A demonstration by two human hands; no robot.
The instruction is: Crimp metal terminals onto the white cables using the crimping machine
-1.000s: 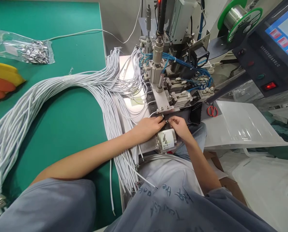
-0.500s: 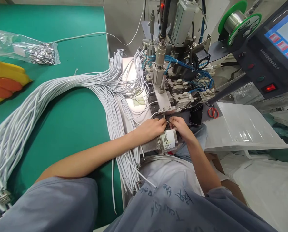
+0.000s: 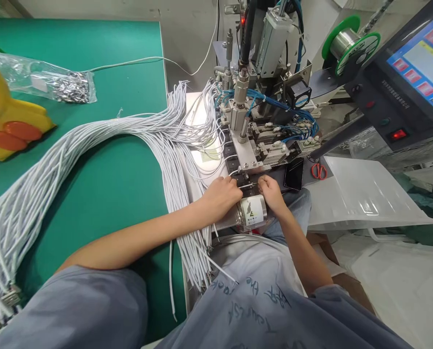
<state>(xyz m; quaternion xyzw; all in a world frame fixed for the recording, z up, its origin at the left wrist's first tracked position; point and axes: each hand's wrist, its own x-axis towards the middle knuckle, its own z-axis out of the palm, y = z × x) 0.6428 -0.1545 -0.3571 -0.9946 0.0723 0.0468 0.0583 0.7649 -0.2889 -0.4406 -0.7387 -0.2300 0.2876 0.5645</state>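
Note:
My left hand [image 3: 221, 196] is closed around a white cable [image 3: 246, 185], whose end sticks out to the right past the fingers. My right hand [image 3: 271, 191] is closed in a pinch close to that cable end. A tiny metallic bit shows between the cable end and the right fingertips; what those fingers hold is too small to make out. Both hands are at the front of a soldering machine [image 3: 245, 150] with metal cylinders and blue air tubes. Just below them sits a clear container with a white label [image 3: 252, 211].
A thick bundle of white cables [image 3: 103, 128] lies across the green mat [image 3: 129, 169]. Left are a bag of metal parts [image 3: 72, 87] and a yellow duck-shaped object [image 3: 16, 114]. Right are a phone [image 3: 294, 173], red-handled scissors [image 3: 318, 171], a solder spool [image 3: 350, 46] and a control screen [image 3: 420, 63].
My hands have moved apart: the left has shifted left, and a stretch of white cable now shows between them. The right has moved slightly right. The camera view has tilted a little.

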